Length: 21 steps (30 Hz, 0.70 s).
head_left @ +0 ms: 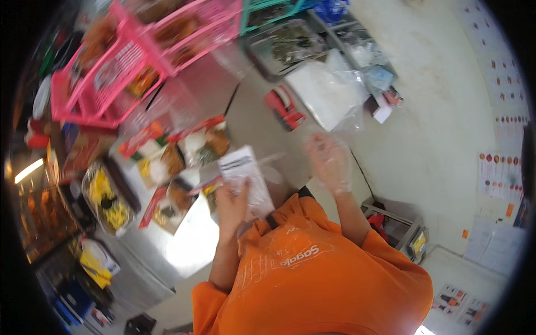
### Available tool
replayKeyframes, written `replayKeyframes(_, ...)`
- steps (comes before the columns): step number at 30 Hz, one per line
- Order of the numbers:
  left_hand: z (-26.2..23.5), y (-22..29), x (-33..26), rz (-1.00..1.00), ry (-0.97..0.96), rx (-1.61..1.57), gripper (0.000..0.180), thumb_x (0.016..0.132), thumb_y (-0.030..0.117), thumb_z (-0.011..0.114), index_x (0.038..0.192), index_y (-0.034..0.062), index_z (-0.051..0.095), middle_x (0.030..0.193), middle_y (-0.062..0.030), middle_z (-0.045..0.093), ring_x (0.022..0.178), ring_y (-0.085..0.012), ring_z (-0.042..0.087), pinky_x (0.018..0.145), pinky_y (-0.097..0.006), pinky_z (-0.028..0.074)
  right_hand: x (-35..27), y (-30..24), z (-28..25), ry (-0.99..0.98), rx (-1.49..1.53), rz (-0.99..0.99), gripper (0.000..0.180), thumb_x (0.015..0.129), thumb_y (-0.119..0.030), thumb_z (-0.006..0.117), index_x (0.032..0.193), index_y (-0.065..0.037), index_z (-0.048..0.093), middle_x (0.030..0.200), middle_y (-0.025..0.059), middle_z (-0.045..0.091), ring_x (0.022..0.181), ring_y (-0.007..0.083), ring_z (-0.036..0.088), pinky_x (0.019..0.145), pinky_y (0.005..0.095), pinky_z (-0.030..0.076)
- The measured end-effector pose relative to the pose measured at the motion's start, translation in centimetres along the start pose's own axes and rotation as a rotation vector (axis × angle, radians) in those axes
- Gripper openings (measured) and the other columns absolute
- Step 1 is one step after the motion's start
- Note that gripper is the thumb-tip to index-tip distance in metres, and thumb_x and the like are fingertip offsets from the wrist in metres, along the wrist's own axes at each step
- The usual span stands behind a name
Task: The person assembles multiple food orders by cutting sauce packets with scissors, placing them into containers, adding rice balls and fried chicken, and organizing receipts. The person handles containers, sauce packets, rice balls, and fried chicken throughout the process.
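My left hand is closed on a white printed paper, held upright close to the front of my orange top. Just left of it, several packed meals with white, brown and yellow food and red strips lie on the metal counter. My right hand is raised over the right part of the counter in a clear plastic glove. Motion smears its fingers, and I cannot make out anything in them. Beyond it lie a red and white hand tool and a stack of clear plastic bags.
Pink baskets of packaged food stand at the far left. A grey tray with dark packets sits at the back. A container of yellow food is on the left. The wall bounds the right side.
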State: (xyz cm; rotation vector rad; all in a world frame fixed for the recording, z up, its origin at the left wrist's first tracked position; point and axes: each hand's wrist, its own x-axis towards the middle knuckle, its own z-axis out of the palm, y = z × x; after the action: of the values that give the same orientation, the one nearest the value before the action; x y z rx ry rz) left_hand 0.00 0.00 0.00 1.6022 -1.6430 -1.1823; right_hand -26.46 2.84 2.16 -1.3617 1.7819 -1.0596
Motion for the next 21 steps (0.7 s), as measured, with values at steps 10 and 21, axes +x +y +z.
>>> replayKeyframes(10,25.0,21.7,17.4,0.366,-0.245,0.289,0.026,0.08,0.026,0.076,0.099,0.0074,0.073,0.084,-0.0167,0.065,0.08,-0.036,0.064,0.073,-0.043,0.052,21.0,12.7,-21.7,0.369,-0.264,0.276,0.028,0.09,-0.028,0.068,0.103,-0.004,0.072,0.088,0.0118,0.074,0.081,0.025,0.071,0.075,0.0364,0.054)
replayKeyframes(21,26.8,15.7,21.9,-0.053,-0.097,-0.017,0.031,0.082,0.003,0.066,0.114,0.0045,0.068,0.099,-0.0211,0.069,0.089,-0.0328,0.067,0.082,-0.039,0.052,38.4,12.0,-27.7,0.285,-0.72,-0.108,0.031,0.092,-0.028,0.057,0.107,-0.007,0.072,0.095,0.0194,0.071,0.085,0.036,0.068,0.08,0.044,0.054)
